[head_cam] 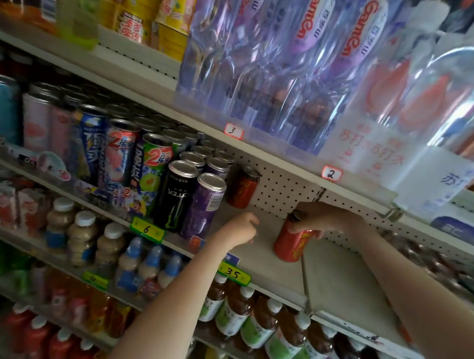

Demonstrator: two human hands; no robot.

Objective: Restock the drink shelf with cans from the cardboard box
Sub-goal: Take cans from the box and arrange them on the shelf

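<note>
- The right hand [319, 218] grasps a red can [292, 245] from above, fingers curled over its top rim and thumb down its side.
- The red can leans to the right, its base low over the bare part of the shelf [270, 265]. Whether the base touches the shelf cannot be told.
- The left hand [240, 228] hovers just left of that can, fingers loosely curled and holding nothing, the forearm reaching up from below.
- A thin divider [304, 282] runs front to back along the shelf, just right of the held can.
- A second red can [243, 187] stands alone at the back of the shelf against the pegboard [287, 187], well behind the left hand.
- Left of the left hand stand a purple can [203, 205] and a black can [176, 195], at the front of rows of tall cans.
- On the shelf's front edge are a green price tag reading 3.5 [234, 274] and another reading 6 [146, 229].
- The shelf above carries wrapped packs of water bottles [290, 62].
- The shelf below holds dark tea bottles with green labels [251, 325] and, further left, milky drink bottles [108, 241].
</note>
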